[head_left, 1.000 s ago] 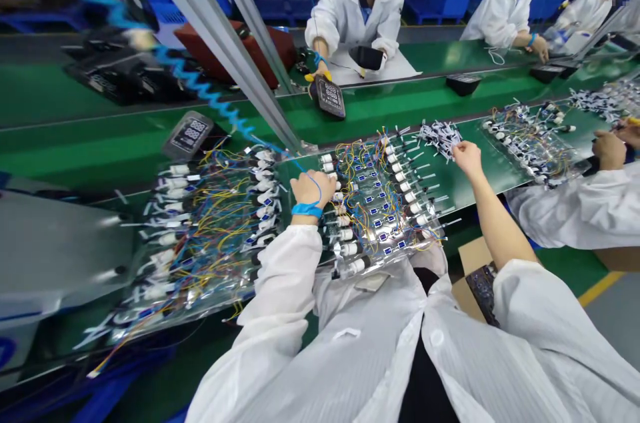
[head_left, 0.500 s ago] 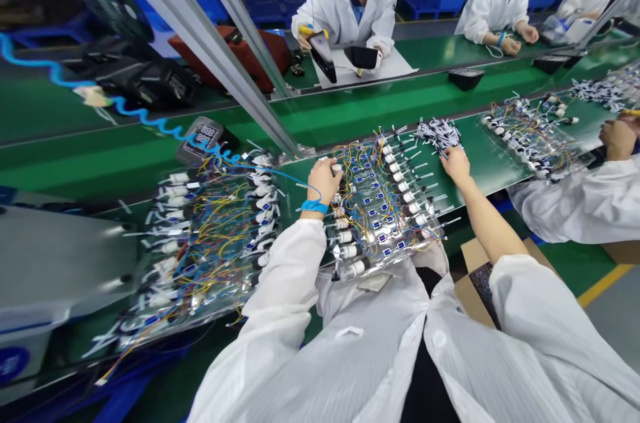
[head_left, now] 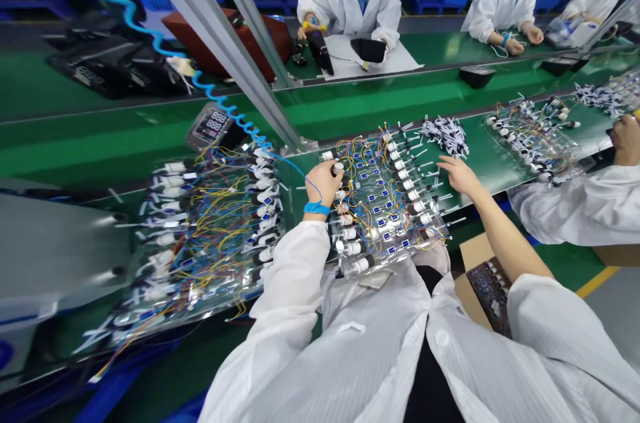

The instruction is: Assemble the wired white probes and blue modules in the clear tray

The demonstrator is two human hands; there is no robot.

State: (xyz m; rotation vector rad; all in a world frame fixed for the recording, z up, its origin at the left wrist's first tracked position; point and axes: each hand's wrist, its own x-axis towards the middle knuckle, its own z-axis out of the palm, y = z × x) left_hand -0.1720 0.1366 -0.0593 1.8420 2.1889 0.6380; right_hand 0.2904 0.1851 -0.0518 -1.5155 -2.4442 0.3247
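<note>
A clear tray of small white cylindrical parts with yellow, blue and red wires lies on the green bench in front of me. My left hand, with a blue wrist strap, is closed on one white part at the tray's left side. My right hand hovers over the tray's right edge, fingers loosely spread; whether it holds something small I cannot tell. A heap of small white and black pieces lies just beyond it.
A second wired tray lies to my left and a third to the right, by a co-worker's hand. A black display unit and a slanted metal post stand behind. Other people work across the belt.
My right hand has drawn back from the heap of small pieces toward the tray's right edge. My left hand moved up to the tray's far left side and closed on a white part.
</note>
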